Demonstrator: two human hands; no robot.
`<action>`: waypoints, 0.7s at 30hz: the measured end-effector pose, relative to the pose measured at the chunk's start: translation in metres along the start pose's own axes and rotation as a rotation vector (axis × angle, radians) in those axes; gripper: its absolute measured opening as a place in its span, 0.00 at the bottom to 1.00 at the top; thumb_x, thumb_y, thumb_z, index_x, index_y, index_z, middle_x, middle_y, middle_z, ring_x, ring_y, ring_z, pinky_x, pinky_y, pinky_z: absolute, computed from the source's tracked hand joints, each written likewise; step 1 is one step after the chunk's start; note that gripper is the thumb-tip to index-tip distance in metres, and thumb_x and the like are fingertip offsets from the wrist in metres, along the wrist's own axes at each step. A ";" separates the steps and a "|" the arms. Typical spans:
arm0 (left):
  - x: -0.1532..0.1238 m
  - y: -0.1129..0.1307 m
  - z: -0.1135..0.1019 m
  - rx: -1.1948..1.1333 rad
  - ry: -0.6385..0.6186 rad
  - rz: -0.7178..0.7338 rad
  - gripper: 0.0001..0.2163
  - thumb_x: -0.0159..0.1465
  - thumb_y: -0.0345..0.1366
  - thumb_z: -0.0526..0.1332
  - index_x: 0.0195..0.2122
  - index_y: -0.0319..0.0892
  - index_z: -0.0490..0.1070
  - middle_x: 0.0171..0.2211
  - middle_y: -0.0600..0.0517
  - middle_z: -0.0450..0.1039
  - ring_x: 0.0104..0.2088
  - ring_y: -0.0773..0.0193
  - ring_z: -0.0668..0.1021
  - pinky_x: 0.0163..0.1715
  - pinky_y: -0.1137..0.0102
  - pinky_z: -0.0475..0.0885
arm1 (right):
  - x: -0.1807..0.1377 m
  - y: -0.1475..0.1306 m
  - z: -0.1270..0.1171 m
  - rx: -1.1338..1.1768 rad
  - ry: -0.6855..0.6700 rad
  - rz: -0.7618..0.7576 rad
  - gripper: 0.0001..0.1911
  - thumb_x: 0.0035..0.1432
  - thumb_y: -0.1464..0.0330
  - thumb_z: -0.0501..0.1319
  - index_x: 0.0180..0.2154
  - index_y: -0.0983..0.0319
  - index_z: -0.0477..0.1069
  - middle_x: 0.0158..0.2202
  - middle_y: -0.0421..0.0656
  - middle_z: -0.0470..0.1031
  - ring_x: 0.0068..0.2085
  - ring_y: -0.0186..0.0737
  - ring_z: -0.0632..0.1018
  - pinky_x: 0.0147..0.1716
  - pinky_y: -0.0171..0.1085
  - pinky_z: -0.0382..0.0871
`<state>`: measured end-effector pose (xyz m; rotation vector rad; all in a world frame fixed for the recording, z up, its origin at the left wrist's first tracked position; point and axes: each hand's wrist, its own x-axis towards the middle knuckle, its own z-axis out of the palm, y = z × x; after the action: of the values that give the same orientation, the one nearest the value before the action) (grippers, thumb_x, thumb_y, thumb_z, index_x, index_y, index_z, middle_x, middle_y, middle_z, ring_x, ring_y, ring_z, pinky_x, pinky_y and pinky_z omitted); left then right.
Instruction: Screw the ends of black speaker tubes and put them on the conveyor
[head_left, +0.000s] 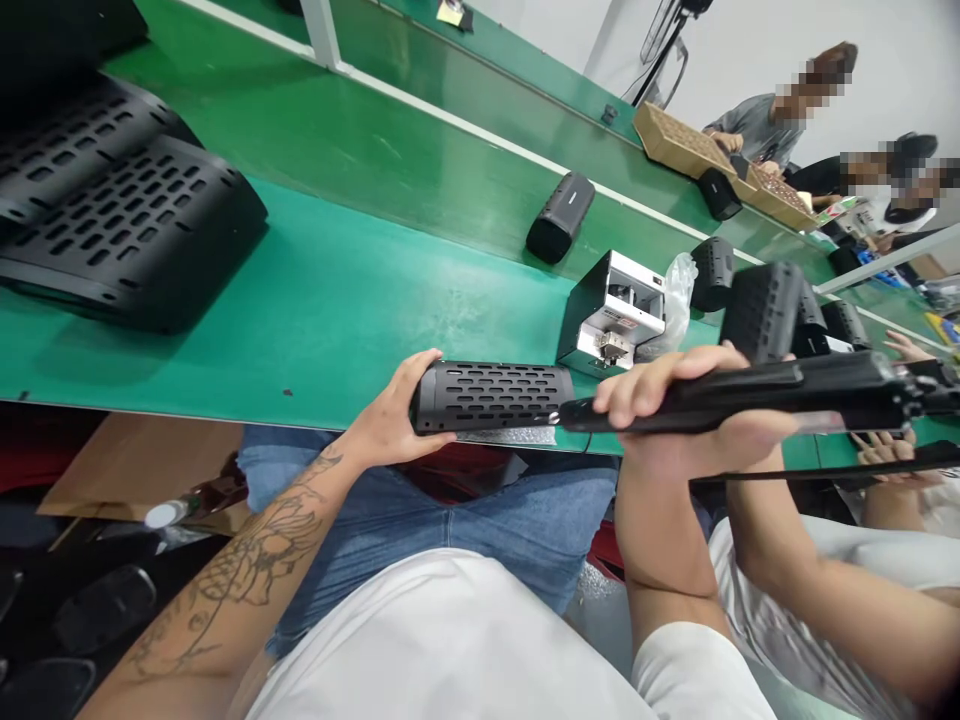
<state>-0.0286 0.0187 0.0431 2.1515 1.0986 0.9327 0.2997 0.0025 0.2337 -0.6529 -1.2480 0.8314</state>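
Observation:
My left hand [391, 415] grips the left end of a black perforated speaker shell [491, 396], held level at the near edge of the green bench [330, 290]. My right hand [675, 405] is wrapped round a long black electric screwdriver [795, 392] lying horizontally. Its tip meets the right end of the shell. A black cable trails from the tool to the right.
A stack of black perforated trays [112, 210] sits at the left. A small white and black screw feeder [611, 315] stands beyond the shell, with a black speaker [560, 216] on the belt behind. More black shells [765, 305] stand at the right. Other people sit at the far right.

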 end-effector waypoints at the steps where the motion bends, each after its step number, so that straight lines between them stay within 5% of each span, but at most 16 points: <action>1: 0.000 0.000 0.001 -0.003 0.004 -0.009 0.60 0.65 0.46 0.81 0.89 0.46 0.44 0.82 0.30 0.63 0.83 0.33 0.71 0.83 0.36 0.68 | -0.006 -0.001 0.011 0.030 -0.066 0.022 0.28 0.66 0.34 0.71 0.43 0.51 0.83 0.23 0.36 0.76 0.18 0.41 0.73 0.23 0.45 0.78; 8: -0.001 0.000 0.004 -0.012 0.024 0.001 0.59 0.64 0.48 0.83 0.89 0.44 0.49 0.81 0.30 0.65 0.82 0.32 0.72 0.82 0.37 0.69 | -0.009 0.028 0.055 0.081 -0.075 0.110 0.30 0.57 0.37 0.80 0.34 0.56 0.79 0.19 0.35 0.75 0.15 0.38 0.74 0.18 0.40 0.77; 21: -0.002 -0.001 0.007 0.009 0.027 0.009 0.63 0.67 0.53 0.81 0.91 0.45 0.41 0.82 0.30 0.64 0.81 0.33 0.72 0.80 0.41 0.74 | -0.009 0.049 0.048 0.187 -0.425 0.118 0.22 0.63 0.45 0.78 0.37 0.53 0.78 0.21 0.33 0.76 0.17 0.35 0.73 0.22 0.37 0.76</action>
<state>-0.0243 0.0159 0.0374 2.1589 1.1094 0.9651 0.2430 0.0213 0.1992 -0.4115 -1.4976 1.2131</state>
